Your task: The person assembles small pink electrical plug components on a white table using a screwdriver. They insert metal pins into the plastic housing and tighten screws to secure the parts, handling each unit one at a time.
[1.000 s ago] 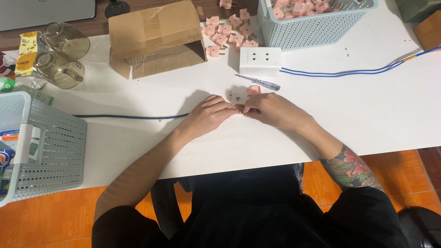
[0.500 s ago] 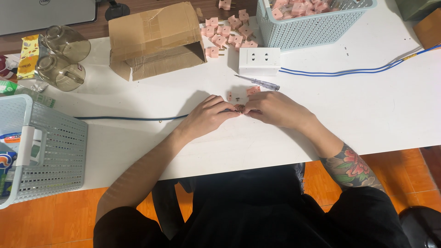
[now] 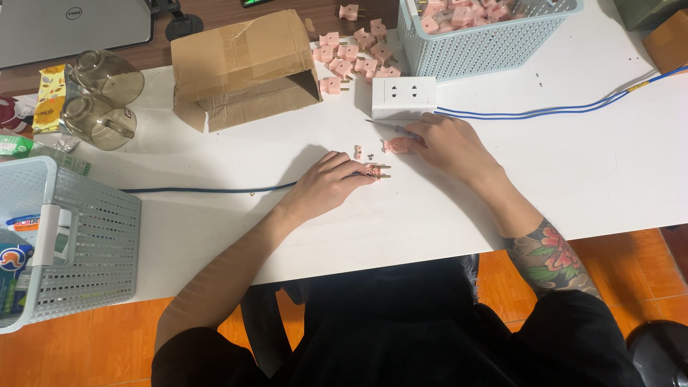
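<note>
My left hand (image 3: 328,185) lies on the white table (image 3: 588,179) and pinches a pink plug base (image 3: 377,170) whose metal prongs point right. A blue cable (image 3: 208,190) runs from under that hand to the left. My right hand (image 3: 450,143) is farther back, its fingertips curled over the handle end of a thin screwdriver (image 3: 387,125) in front of a white socket block (image 3: 403,97). A loose pink plug cover (image 3: 394,146) lies by its thumb. A small pink piece (image 3: 357,152) and a tiny screw lie between the hands.
Loose pink plugs (image 3: 355,57) lie behind an open cardboard box (image 3: 240,64). A pale blue basket (image 3: 487,32) holds more plugs. Two blue wires (image 3: 559,110) lead right from the socket block. A second basket (image 3: 79,236) overhangs the left edge, near two glass mugs (image 3: 100,100) and a laptop (image 3: 72,29).
My hands were joined on the plug and have separated. The right hand moved back and right to the screwdriver. The plug is now in parts, with its cover lying loose.
</note>
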